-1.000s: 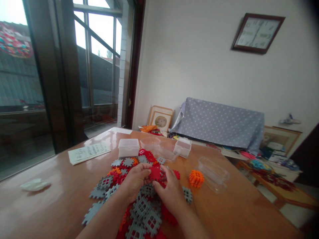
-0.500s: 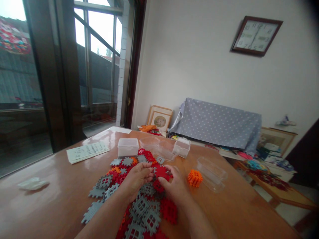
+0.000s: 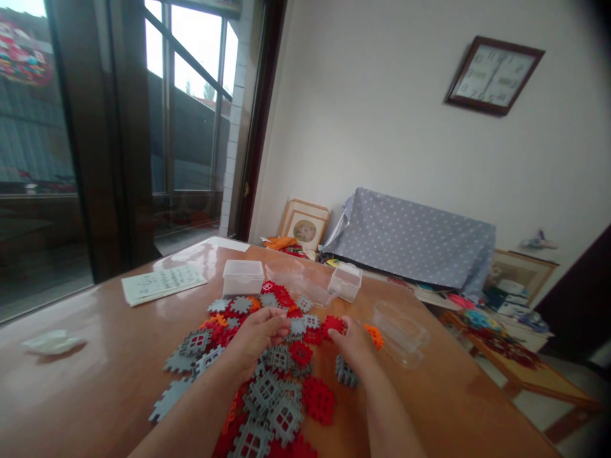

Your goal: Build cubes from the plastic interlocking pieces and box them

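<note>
My right hand [image 3: 356, 340] pinches a red interlocking tile [image 3: 333, 326] between thumb and fingers, just right of the pile. Over the pile's middle, my left hand [image 3: 262, 331] has its fingers curled together, thumb against them; what they hold, if anything, is hidden. A plain grey tile [image 3: 297, 327] lies right by the left fingertips. Below and between the hands spread grey window tiles [image 3: 264, 391] and red tiles [image 3: 319, 401]. Beside my right wrist sits a grey stack of tiles [image 3: 345, 371]. An orange tile block [image 3: 375, 336] is partly hidden behind the right hand.
A lidded clear box [image 3: 243, 278] and a smaller clear box [image 3: 345, 282] stand behind the pile. An open clear plastic case [image 3: 401, 334] lies right. Printed paper [image 3: 165, 284] and a crumpled plastic bag [image 3: 53, 342] rest left on the wooden table [image 3: 109, 375].
My right hand has moved right with the red tile, away from my left hand. Grey tiles between the hands and the grey stack are uncovered; the orange block is now partly covered.
</note>
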Available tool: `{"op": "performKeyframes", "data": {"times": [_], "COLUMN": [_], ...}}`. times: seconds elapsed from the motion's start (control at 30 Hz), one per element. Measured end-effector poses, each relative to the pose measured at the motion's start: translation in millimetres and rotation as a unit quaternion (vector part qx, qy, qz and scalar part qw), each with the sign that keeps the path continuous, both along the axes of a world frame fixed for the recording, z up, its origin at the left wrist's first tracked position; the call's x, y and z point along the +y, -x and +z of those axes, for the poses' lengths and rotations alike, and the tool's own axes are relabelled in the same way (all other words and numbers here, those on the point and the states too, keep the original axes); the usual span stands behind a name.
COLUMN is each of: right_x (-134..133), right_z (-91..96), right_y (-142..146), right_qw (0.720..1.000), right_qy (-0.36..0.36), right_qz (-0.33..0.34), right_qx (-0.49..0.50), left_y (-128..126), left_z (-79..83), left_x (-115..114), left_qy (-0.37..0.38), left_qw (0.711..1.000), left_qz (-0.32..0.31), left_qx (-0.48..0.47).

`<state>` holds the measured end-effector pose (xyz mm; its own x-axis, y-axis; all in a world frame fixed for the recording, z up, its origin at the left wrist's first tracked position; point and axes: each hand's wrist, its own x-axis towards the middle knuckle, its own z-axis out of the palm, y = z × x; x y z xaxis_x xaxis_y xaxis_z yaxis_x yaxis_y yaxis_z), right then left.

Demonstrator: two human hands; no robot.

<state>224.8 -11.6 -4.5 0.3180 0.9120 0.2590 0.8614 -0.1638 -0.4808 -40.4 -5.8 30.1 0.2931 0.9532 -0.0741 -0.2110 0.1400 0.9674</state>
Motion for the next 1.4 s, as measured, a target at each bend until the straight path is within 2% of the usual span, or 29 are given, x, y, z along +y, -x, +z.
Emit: {"op": "performKeyframes", "data": {"times": [0.47,1.07,1.4], "right_x": [13.9,17.3,15.7], "right_z": [-1.8,-11.0,-9.4], "right_y": [-0.7,-0.2,1.8], "right_qw": [0.997,0.997,0.996], "right_qy": [0.070,0.072,0.064], "right_qz": [0.014,0.022,0.028], "right_qx": [-0.020,-0.037,-0.052], "left_y": [-0.4,-0.2,0.3], "left_z": [4.2,4.5,4.2], "left_x": [-0.5,-0.7,-0.6], "left_qy": [0.005,0.005,0.000], "left_qw": [1.000,1.000,1.000], "left_qz": [0.010,0.011,0.010], "left_qx": [0.013,0.006,0.014]}}
